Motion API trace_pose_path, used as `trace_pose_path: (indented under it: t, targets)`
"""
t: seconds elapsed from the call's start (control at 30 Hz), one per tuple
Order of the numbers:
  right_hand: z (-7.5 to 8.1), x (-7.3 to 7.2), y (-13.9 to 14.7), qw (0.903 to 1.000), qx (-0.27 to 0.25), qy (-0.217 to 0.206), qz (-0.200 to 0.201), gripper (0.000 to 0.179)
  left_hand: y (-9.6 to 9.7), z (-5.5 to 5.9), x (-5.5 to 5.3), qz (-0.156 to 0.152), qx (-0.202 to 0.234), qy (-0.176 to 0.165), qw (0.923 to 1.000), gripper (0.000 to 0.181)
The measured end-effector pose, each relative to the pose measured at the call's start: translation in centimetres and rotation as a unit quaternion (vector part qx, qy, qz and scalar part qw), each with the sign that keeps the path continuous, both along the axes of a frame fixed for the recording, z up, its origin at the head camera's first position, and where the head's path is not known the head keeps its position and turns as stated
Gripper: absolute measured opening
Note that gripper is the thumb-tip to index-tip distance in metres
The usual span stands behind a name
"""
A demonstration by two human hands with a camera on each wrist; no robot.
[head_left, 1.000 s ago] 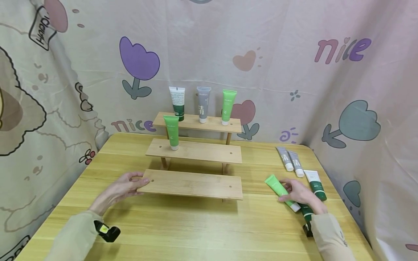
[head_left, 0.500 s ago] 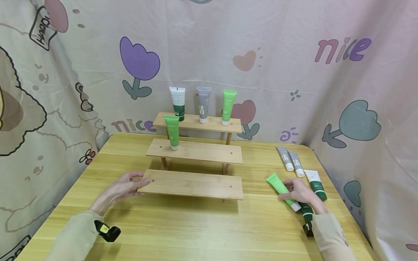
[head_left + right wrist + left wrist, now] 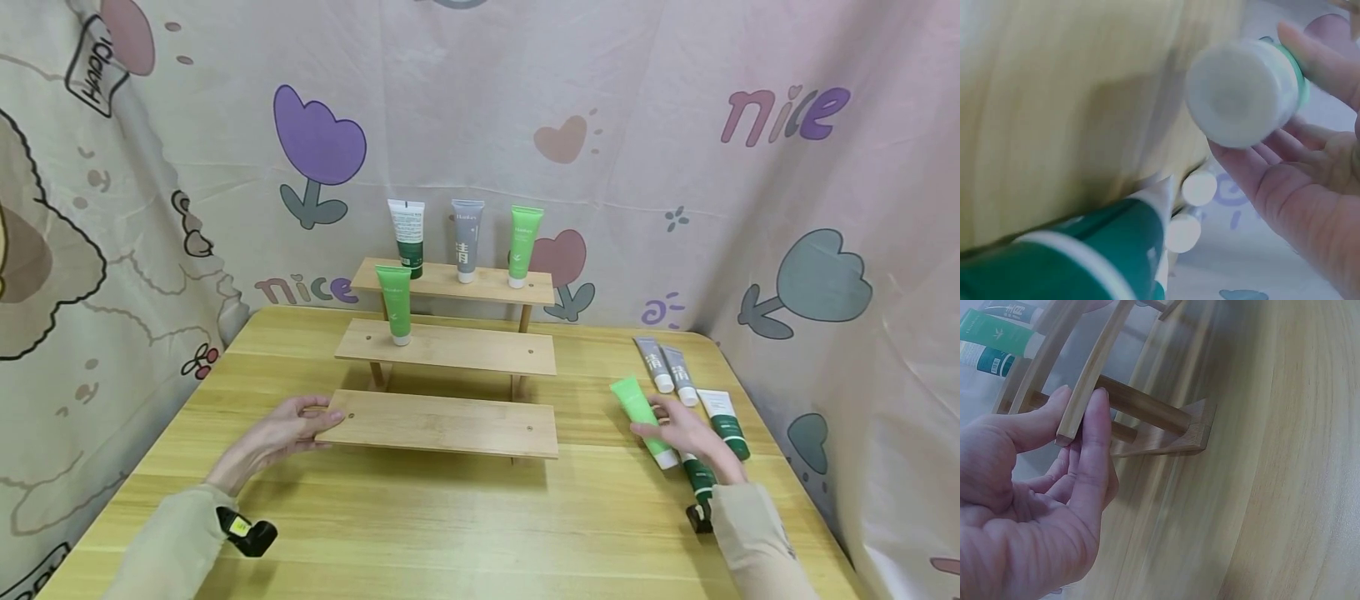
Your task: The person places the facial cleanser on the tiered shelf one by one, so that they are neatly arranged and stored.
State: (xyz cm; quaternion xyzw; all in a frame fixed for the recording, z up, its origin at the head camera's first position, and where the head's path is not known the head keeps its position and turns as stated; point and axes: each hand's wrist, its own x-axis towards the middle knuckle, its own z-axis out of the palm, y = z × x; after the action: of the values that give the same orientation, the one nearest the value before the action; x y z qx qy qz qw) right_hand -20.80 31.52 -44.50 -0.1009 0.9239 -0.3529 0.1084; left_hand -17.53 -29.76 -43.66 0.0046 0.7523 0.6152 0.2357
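Observation:
My left hand (image 3: 288,429) pinches the left end of the lowest board on a three-tier wooden shelf (image 3: 442,425), thumb on top and fingers beneath, as the left wrist view shows. On the right, my right hand (image 3: 686,429) grips a light green tube (image 3: 636,403) between thumb and fingers; its white cap (image 3: 1232,94) faces the right wrist camera, apart from the table. The top tier bears a white and dark green tube (image 3: 408,237), a grey tube (image 3: 468,242) and a green tube (image 3: 524,246), all upright. Another green tube (image 3: 396,304) stands at the middle tier's left.
Two grey tubes (image 3: 654,364) lie at the table's back right. Near them lie a white and green tube (image 3: 724,423) and a dark green one (image 3: 699,479), partly hidden by the right arm. A patterned curtain (image 3: 630,108) hangs behind the wooden table (image 3: 450,533).
The right hand has lifted the light green tube slightly and shifted it away from the front edge, uncovering more of the dark green tube. My left hand stays on the shelf.

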Motion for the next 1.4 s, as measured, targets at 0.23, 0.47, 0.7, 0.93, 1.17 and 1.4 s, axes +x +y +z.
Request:
trace_pose_path:
  t: [0.23, 0.47, 0.7, 0.93, 1.17, 1.4]
  targets:
    - [0.8, -0.3, -0.8, 0.9896, -0.134, -0.050, 0.005, 0.054, 0.2, -0.1, 0.0, -0.003, -0.002, 0.000, 1.0000, 0.080]
    - [2.2, -0.3, -1.8, 0.9918, -0.117, -0.050, -0.011, 0.061, 0.2, 0.1, 0.0, -0.004, 0.000, -0.002, 1.0000, 0.081]
    - [3.2, -0.8, -2.6, 0.9758, -0.210, -0.060, 0.013, 0.062, 0.3, 0.2, 0.0, 0.004, 0.000, -0.003, 1.0000, 0.081]
    - [3.8, -1.3, -3.7, 0.9623, -0.268, -0.048, -0.003, 0.061, 0.2, 0.2, 0.0, 0.003, 0.003, -0.001, 1.0000, 0.079]
    - [5.0, -1.5, -5.7, 0.9508, -0.308, -0.033, -0.014, 0.063, 0.2, 0.1, 0.1, 0.005, -0.002, 0.001, 1.0000, 0.080]
    - [6.8, -1.7, -8.0, 0.9469, -0.320, -0.012, -0.024, 0.060, 0.2, 0.0, 0.1, 0.007, 0.003, -0.001, 1.0000, 0.081]
